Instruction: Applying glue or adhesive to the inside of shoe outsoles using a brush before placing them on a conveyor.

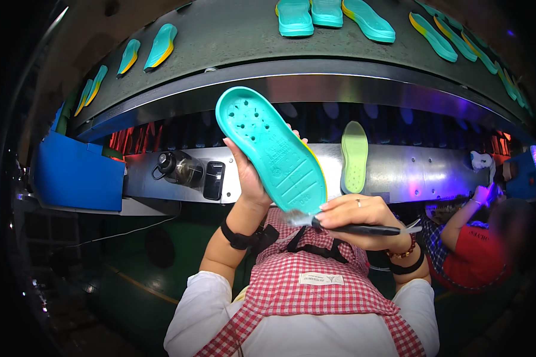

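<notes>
My left hand (249,178) grips a teal shoe sole (280,152) by its sides, thumb along the left edge and fingertips showing past the right edge. The sole is tilted, with its inner face toward me; holes dot the far end and ridges cross the near end. A strip of yellow runs down its right side. My right hand (366,217) is closed round the black handle of a brush (369,229). The brush's pale bristles lie at the near end of the sole; whether they touch it I cannot tell.
Behind a metal rail (280,74), a dark conveyor belt (232,41) carries several teal-and-yellow soles (369,21). On the metal ledge (423,172) are a yellow-green sole (355,160), a dark bottle (181,168) and a black tray (214,180). A person in red (473,253) works at the right.
</notes>
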The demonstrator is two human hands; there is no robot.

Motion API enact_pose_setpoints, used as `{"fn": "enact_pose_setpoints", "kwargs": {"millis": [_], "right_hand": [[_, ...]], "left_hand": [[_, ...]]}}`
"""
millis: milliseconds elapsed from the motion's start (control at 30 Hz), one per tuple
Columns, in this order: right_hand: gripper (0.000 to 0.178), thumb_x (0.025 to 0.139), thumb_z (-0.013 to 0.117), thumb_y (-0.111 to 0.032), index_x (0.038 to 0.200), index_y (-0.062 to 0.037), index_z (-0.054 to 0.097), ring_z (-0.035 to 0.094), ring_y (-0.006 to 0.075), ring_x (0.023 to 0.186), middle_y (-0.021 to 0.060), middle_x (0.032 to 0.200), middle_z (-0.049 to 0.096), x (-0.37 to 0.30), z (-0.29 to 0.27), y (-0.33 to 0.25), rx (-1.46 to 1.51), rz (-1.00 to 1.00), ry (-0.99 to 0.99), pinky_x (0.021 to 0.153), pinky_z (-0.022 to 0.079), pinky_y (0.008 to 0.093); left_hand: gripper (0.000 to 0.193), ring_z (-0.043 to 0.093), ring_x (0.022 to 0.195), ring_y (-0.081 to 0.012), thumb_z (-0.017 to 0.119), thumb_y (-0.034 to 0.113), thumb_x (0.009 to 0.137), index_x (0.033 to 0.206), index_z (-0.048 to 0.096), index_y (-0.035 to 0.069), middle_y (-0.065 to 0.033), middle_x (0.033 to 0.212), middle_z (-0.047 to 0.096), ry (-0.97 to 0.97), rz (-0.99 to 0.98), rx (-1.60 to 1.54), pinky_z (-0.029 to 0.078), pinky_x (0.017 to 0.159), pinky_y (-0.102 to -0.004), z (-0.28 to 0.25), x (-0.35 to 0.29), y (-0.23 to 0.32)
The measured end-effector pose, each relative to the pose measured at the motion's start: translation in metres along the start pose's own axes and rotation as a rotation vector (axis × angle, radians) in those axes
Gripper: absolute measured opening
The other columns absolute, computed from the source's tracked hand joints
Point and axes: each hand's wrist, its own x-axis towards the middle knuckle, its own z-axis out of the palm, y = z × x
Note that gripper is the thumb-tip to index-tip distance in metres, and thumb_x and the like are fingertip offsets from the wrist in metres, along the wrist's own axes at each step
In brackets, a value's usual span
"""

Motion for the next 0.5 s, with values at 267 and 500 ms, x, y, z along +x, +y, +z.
{"fn": "enact_pose_setpoints", "kwargs": {"millis": [267,500], "right_hand": [[0.016,0.075,0.061,0.0,0.092,0.0018,0.06,0.059,0.0247,0.095,0.0163,0.096,0.062,0.005,0.011,0.019,0.88,0.269,0.421,0.088,0.044,0.0353],[0.019,0.075,0.06,0.005,0.094,0.0031,0.06,0.06,0.0195,0.088,0.015,0.093,0.062,-0.002,0.015,0.002,0.451,0.147,0.328,0.079,0.047,0.0287]], "left_hand": [[0.081,0.045,0.112,-0.0345,0.027,0.065,0.082,0.129,0.034,-0.001,-0.0179,0.123,0.046,0.161,-0.01,0.327,0.032,0.099,-0.0495,0.037,-0.007,-0.002],[0.064,0.05,0.107,-0.0369,0.029,0.049,0.088,0.131,0.033,0.002,-0.0211,0.124,0.044,0.104,-0.028,0.228,0.039,0.092,-0.0483,0.033,-0.012,-0.018]]}}
